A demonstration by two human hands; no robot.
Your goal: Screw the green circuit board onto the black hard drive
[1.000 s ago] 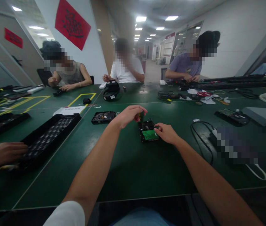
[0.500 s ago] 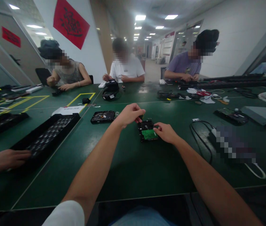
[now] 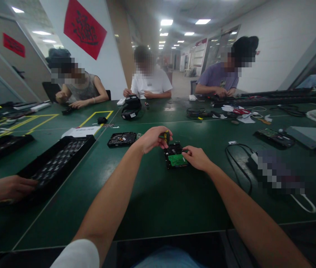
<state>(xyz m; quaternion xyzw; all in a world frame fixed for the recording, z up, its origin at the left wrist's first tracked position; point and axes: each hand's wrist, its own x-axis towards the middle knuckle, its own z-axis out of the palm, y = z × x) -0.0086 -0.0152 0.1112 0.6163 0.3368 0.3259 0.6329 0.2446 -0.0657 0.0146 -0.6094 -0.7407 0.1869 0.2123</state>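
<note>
A hard drive (image 3: 177, 160) lies on the green table in front of me, its green circuit board facing up. My left hand (image 3: 155, 139) is closed around a small screwdriver (image 3: 167, 137) with a yellow and black handle, upright over the drive's far left part. Its tip is too small to make out. At the drive's right edge, my right hand (image 3: 197, 157) grips the side with thumb and fingers. A second hard drive (image 3: 122, 139) lies to the left, beyond my left forearm, with small loose pieces (image 3: 138, 135) beside it.
Another person's hand (image 3: 14, 189) rests on a long black tray (image 3: 60, 158) at left. A black cable (image 3: 240, 167), a partly blurred device (image 3: 279, 169), another drive (image 3: 275, 137) and a grey box (image 3: 311, 137) lie at right. Three people sit across the table.
My left hand has turned slightly, so the screwdriver's yellow and black handle now shows between the fingers. My right hand and the hard drive have stayed in place.
</note>
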